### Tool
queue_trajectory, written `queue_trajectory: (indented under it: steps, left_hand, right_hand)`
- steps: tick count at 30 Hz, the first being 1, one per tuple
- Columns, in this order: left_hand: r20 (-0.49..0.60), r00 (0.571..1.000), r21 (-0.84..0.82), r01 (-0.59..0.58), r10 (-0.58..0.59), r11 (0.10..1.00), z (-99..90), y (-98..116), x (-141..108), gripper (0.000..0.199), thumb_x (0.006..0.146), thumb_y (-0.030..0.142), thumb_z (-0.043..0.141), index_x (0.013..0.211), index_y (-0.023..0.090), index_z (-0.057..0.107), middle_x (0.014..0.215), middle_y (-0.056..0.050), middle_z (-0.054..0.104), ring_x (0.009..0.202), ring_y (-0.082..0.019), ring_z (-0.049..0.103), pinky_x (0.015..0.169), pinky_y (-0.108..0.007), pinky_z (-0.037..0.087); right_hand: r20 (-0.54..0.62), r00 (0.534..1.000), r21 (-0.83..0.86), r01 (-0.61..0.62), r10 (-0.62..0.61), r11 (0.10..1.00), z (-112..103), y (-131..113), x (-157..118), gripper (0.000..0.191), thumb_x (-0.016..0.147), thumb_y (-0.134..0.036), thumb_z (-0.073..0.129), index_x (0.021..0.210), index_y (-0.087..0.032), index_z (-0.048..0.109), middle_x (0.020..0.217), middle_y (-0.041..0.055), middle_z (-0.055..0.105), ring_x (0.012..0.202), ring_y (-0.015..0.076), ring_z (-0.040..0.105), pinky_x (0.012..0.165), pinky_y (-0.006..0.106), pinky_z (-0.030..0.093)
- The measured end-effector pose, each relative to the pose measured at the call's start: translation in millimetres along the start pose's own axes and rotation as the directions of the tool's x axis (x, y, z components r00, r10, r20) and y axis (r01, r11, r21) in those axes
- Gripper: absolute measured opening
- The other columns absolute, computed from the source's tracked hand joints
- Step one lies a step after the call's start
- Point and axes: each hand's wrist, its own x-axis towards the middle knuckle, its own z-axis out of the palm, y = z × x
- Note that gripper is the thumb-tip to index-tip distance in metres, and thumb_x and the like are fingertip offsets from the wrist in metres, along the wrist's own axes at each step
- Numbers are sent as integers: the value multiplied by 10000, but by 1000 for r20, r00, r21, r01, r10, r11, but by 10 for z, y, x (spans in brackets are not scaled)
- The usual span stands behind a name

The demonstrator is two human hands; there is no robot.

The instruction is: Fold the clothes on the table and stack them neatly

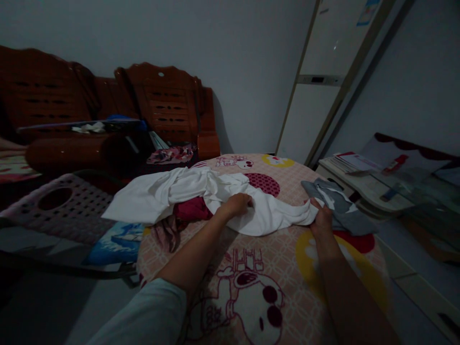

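1. White cloth (217,189), rumpled, lies across the round table (287,287) at the clock's centre, stretching from nine o'clock to three.
2. The right hand (321,218), at three, has its fingers closed on the cloth's narrow end. The left hand (239,205), near the middle, rests on it with curled fingers; whether it pinches the fabric, I cannot tell.
3. Dark red fabric (192,208) pokes out beneath at eight o'clock. A sideways pull could drag it along, since the white cloth lies over it.
4. A grey garment (339,203) lies beside the right hand at three; a wide sweep there could catch it.
5. At nine, the white end reaches past the table's edge toward a woven seat (79,206); its overhanging weight could make it slide off.
6. Moving room lies toward six, over the tablecloth's printed dog (258,306), and at twelve, before the far edge.
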Motion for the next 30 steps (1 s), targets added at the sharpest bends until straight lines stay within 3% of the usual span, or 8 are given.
queue_trajectory:
  steps: [4, 8, 12, 19, 21, 23, 27, 30]
  left_hand:
    - [-224, 973, -87, 31, -50, 996, -151, -155, 4, 253, 710, 85, 585, 878, 176, 753, 910, -72, 744, 901, -229, 682, 819, -283, 492]
    - [-689, 640, -429, 18, -340, 903, -331, -438, 0, 211, 766, 125, 519, 895, 170, 680, 894, -72, 709, 899, -213, 655, 859, -312, 492]
    - [-662, 433, -747, -313, -612, 587, -411, -620, 12, 119, 768, 198, 518, 856, 196, 597, 856, -21, 663, 793, -163, 629, 735, -267, 515]
    - [-502, 634, -833, -537, -588, 133, -614, -434, -119, 149, 627, 207, 627, 758, 189, 559, 691, 39, 581, 596, -96, 526, 578, -193, 440]
    - [-458, 709, -862, -503, -536, 70, -641, -392, -158, 112, 611, 213, 616, 685, 179, 539, 609, 42, 528, 532, -89, 479, 542, -199, 425]
    - [-411, 752, -887, -461, -516, 35, -637, -387, -173, 96, 611, 224, 602, 644, 174, 528, 561, 41, 495, 495, -86, 451, 510, -202, 407]
    - [-357, 766, -911, -411, -535, 21, -603, -438, -162, 114, 604, 222, 604, 699, 159, 594, 550, 44, 508, 468, -82, 442, 470, -197, 362]
    - [-392, 725, -901, -426, -567, 77, -608, -470, -168, 137, 622, 240, 597, 727, 157, 625, 537, 49, 491, 457, -79, 415, 463, -199, 324]
  right_hand:
    - [-13, 999, 102, -46, 48, 994, 19, -98, -27, 283, 589, -367, 787, 750, -176, 653, 698, -3, 680, 629, 155, 624, 624, 303, 547]
    - [202, 971, 23, -137, 130, 990, 79, -258, -159, 324, 583, -432, 826, 722, -172, 688, 636, 23, 676, 622, 181, 640, 603, 304, 540]
    - [558, 782, -164, -224, 278, 961, 252, -338, -467, 365, 606, -489, 838, 693, -160, 704, 612, 32, 684, 573, 164, 628, 561, 263, 510]
    - [879, 38, -473, -35, 474, 880, 637, -361, -1105, 423, 725, -509, 771, 872, -112, 769, 732, 33, 721, 603, 122, 614, 577, 216, 466]
    - [893, -52, -446, 30, 447, 895, 703, -360, -1182, 425, 752, -497, 740, 934, -115, 775, 750, 35, 722, 637, 126, 618, 601, 218, 464]
    - [910, 89, -408, 23, 405, 913, 732, -316, -1171, 442, 771, -517, 699, 950, -118, 764, 742, 39, 715, 610, 123, 608, 573, 221, 451]
    - [691, 654, -487, 104, 310, 867, 687, -135, -973, 425, 798, -553, 616, 845, -142, 715, 628, 20, 654, 456, 117, 518, 455, 235, 374]
    - [630, 761, -628, 380, 157, 680, 645, -38, -873, 324, 807, -487, 639, 753, -174, 699, 639, 21, 655, 556, 142, 564, 538, 249, 397]
